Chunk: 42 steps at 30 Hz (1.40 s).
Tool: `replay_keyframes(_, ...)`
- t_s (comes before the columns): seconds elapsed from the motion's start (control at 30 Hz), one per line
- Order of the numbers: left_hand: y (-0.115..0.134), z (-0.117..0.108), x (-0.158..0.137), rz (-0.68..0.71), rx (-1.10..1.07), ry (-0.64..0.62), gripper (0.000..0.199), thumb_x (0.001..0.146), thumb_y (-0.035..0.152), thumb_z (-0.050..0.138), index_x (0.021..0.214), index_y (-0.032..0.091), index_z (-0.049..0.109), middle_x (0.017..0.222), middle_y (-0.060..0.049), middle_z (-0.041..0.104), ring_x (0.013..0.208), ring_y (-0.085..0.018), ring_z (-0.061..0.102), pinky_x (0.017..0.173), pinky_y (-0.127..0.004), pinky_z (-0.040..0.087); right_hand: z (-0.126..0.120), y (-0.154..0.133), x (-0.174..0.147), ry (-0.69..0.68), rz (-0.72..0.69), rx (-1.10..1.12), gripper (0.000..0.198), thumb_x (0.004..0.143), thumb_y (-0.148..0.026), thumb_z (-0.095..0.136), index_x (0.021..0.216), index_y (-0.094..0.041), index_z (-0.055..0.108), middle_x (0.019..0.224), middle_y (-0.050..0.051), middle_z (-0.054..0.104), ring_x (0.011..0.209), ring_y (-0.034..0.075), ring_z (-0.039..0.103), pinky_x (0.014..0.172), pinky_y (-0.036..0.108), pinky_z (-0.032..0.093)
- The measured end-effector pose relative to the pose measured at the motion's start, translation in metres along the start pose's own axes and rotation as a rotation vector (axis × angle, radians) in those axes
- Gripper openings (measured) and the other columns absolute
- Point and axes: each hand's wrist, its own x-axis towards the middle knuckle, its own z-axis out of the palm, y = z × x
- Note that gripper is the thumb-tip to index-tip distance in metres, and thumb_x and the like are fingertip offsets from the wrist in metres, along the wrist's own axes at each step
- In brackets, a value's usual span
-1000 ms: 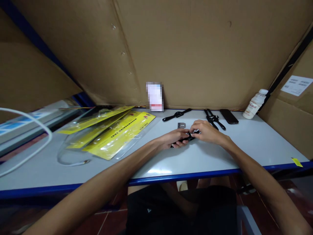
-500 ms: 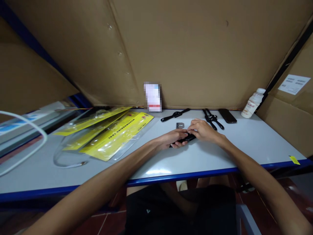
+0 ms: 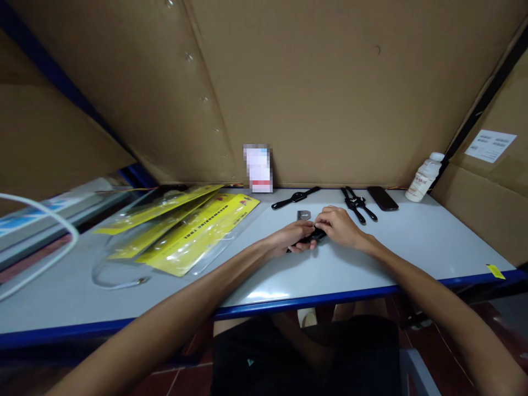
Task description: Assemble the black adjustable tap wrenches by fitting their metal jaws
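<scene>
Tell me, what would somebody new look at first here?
Probably the bright yellow packs overlapping on the left of the table, then the blurry, glowing screen standing at the back by the cardboard. Near the middle, the left grip holds a black tool, with the right grip right at it.

A slim black tool (image 3: 319, 235) (mostly covered) sits slantwise in the hands (image 3: 289, 236).
</scene>
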Motion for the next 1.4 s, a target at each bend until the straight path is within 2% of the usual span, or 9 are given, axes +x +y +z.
replay_keyframes(0.13, 0.000, 0.002, 0.000, 0.000, 0.012, -0.005, 0.006, 0.096, 0.021, 0.047, 0.099, 0.018, 0.050, 0.056, 0.001, 0.060, 0.031, -0.004, 0.028, 0.031, -0.012, 0.014, -0.001, -0.004, 0.002, 0.017, 0.081, 0.066, 0.020, 0.085, -0.003, 0.061, 0.087, -0.016, 0.076, 0.078, 0.002, 0.067, 0.073, 0.013, 0.055, 0.071, 0.024, 0.038)
replay_keyframes(0.23, -0.001, 0.001, 0.001, -0.002, 0.019, -0.002, 0.007, 0.096, 0.021, 0.047, 0.101, 0.019, 0.050, 0.056, 0.000, 0.061, 0.030, -0.005, 0.029, 0.031, -0.012, 0.014, -0.001, -0.006, 0.003, 0.022, 0.167, 0.111, 0.022, 0.079, -0.001, 0.061, 0.083, -0.017, 0.076, 0.067, -0.002, 0.064, 0.063, 0.011, 0.052, 0.066, 0.023, 0.037)
replay_keyframes(0.43, -0.003, 0.000, 0.003, 0.012, 0.018, 0.003, 0.007, 0.095, 0.021, 0.047, 0.101, 0.019, 0.051, 0.057, 0.000, 0.061, 0.031, -0.005, 0.028, 0.031, -0.012, 0.012, -0.002, -0.001, 0.005, 0.016, 0.250, 0.206, 0.009, 0.083, -0.013, 0.068, 0.079, -0.015, 0.076, 0.060, -0.003, 0.063, 0.058, 0.010, 0.053, 0.061, 0.022, 0.035)
replay_keyframes(0.8, 0.002, 0.003, -0.003, -0.006, 0.039, -0.009, 0.011, 0.095, 0.019, 0.045, 0.104, 0.018, 0.052, 0.055, 0.001, 0.059, 0.031, -0.005, 0.027, 0.031, -0.013, 0.012, -0.003, -0.003, 0.003, 0.007, 0.228, 0.278, 0.008, 0.084, -0.015, 0.071, 0.077, -0.014, 0.074, 0.061, -0.003, 0.063, 0.060, 0.009, 0.053, 0.062, 0.022, 0.036)
replay_keyframes(0.93, 0.003, 0.003, -0.003, -0.017, 0.043, 0.008, 0.011, 0.096, 0.019, 0.045, 0.105, 0.018, 0.051, 0.055, 0.001, 0.060, 0.031, -0.005, 0.027, 0.031, -0.012, 0.012, -0.006, 0.002, 0.002, 0.011, 0.216, 0.261, 0.012, 0.088, -0.025, 0.071, 0.089, -0.014, 0.076, 0.065, -0.002, 0.065, 0.059, 0.009, 0.052, 0.062, 0.022, 0.036)
replay_keyframes(1.07, 0.003, 0.003, -0.003, -0.023, 0.038, 0.001, 0.013, 0.095, 0.017, 0.044, 0.105, 0.018, 0.052, 0.055, 0.001, 0.059, 0.031, -0.005, 0.027, 0.031, -0.012, 0.012, -0.015, 0.010, 0.002, -0.045, 0.164, 0.233, 0.019, 0.081, -0.024, 0.078, 0.099, -0.017, 0.077, 0.076, 0.000, 0.070, 0.064, 0.011, 0.055, 0.064, 0.023, 0.039)
replay_keyframes(1.17, 0.003, 0.002, -0.002, -0.024, 0.032, -0.009, 0.014, 0.094, 0.018, 0.045, 0.105, 0.019, 0.053, 0.055, 0.001, 0.059, 0.030, -0.005, 0.027, 0.031, -0.012, 0.012, -0.019, 0.014, 0.002, -0.084, 0.107, 0.198, 0.014, 0.078, -0.022, 0.080, 0.092, -0.019, 0.078, 0.079, 0.000, 0.070, 0.070, 0.012, 0.057, 0.067, 0.024, 0.039)
replay_keyframes(1.27, 0.003, 0.002, -0.001, -0.027, 0.034, -0.015, 0.013, 0.094, 0.019, 0.046, 0.105, 0.019, 0.054, 0.054, 0.001, 0.059, 0.030, -0.005, 0.027, 0.030, -0.013, 0.012, -0.016, 0.015, 0.003, -0.064, 0.069, 0.144, 0.007, 0.081, -0.025, 0.079, 0.081, -0.019, 0.075, 0.078, 0.001, 0.068, 0.073, 0.013, 0.056, 0.070, 0.025, 0.037)
replay_keyframes(1.4, 0.003, 0.003, -0.001, -0.024, 0.041, -0.016, 0.011, 0.095, 0.020, 0.047, 0.104, 0.018, 0.054, 0.055, 0.001, 0.060, 0.030, -0.005, 0.028, 0.031, -0.013, 0.012, -0.005, 0.013, 0.002, -0.007, 0.042, 0.057, 0.022, 0.087, -0.024, 0.071, 0.066, -0.017, 0.065, 0.069, 0.000, 0.059, 0.071, 0.014, 0.049, 0.069, 0.027, 0.032)
